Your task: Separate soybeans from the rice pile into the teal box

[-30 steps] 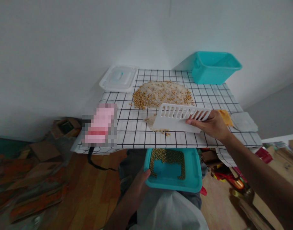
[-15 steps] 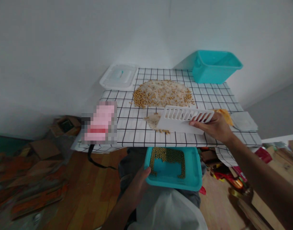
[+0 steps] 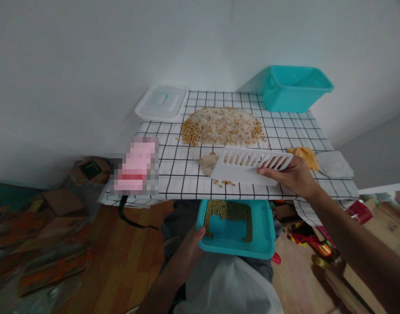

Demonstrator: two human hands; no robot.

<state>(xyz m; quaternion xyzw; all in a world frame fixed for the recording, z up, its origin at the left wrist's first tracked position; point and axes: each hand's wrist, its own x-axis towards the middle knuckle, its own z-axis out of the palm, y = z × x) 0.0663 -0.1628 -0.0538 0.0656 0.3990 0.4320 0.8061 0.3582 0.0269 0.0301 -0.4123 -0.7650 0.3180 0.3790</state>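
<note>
My right hand (image 3: 293,176) grips a white slotted plastic scraper (image 3: 249,165) by its right end, with the scraper's edge resting on the checked tablecloth (image 3: 187,172). A few soybeans (image 3: 224,182) lie just in front of the scraper and a small patch of rice (image 3: 208,162) lies to its left. Behind it spreads a big pile of mixed rice and soybeans (image 3: 221,126). My left hand (image 3: 190,246) holds the left edge of a teal tray (image 3: 235,229) below the table's front edge; soybeans lie in the tray.
A teal tub (image 3: 293,89) stands at the back right of the table and a clear lid (image 3: 161,102) at the back left. A pink blurred object (image 3: 136,165) sits at the left edge. Yellow cloth (image 3: 304,155) and white paper (image 3: 333,165) lie at right. Cardboard clutters the floor.
The scraper and my right hand have drawn toward the table's front edge, dragging a few soybeans along and leaving the small rice patch behind. The tray stays in place.
</note>
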